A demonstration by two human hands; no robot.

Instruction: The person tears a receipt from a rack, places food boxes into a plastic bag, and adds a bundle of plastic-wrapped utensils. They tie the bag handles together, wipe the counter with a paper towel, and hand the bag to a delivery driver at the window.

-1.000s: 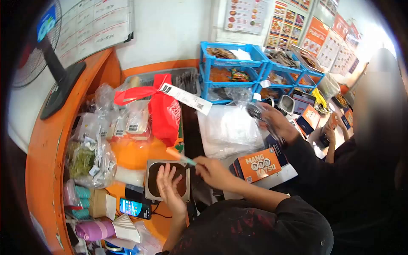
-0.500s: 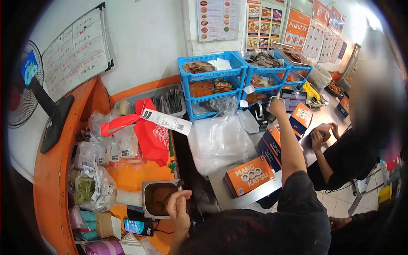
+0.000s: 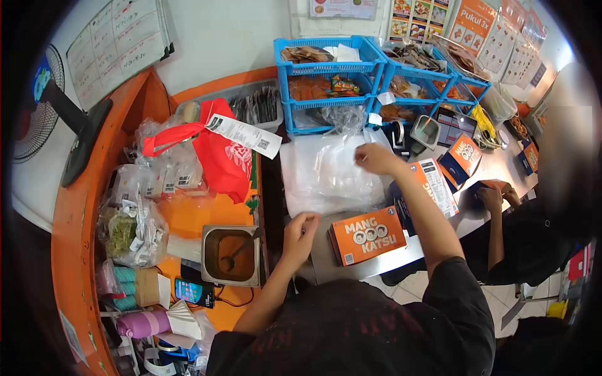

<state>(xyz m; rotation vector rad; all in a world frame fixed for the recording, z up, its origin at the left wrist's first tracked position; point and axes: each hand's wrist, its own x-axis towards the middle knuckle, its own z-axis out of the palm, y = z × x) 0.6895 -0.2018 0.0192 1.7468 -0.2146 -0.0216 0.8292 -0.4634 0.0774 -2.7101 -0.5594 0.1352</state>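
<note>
My right hand (image 3: 378,158) hovers over a stack of clear plastic bags (image 3: 326,182), its fingers bent and slightly apart. Nothing shows in that hand. My left hand (image 3: 302,235), loosely curled with nothing visible in it, is just left of an orange and dark blue "Mang Katsu" box (image 3: 370,237). Under my right forearm stands another such box (image 3: 417,169), with a printed receipt (image 3: 442,188) lying against it. A small metal tub (image 3: 426,133) rests beyond my right wrist, beside a tablet (image 3: 456,128).
Blue crates (image 3: 332,66) with packaged food line the wall. On the left are a red bag (image 3: 219,150) with a receipt, a metal pan (image 3: 230,255) of brown sauce with a ladle, and a phone (image 3: 190,291). At right a co-worker's hands (image 3: 492,197) hold a dark box.
My right hand has moved left from the metal tub to above the plastic bags. My left hand has shifted right from beside the sauce pan towards the front box. The view has tilted down.
</note>
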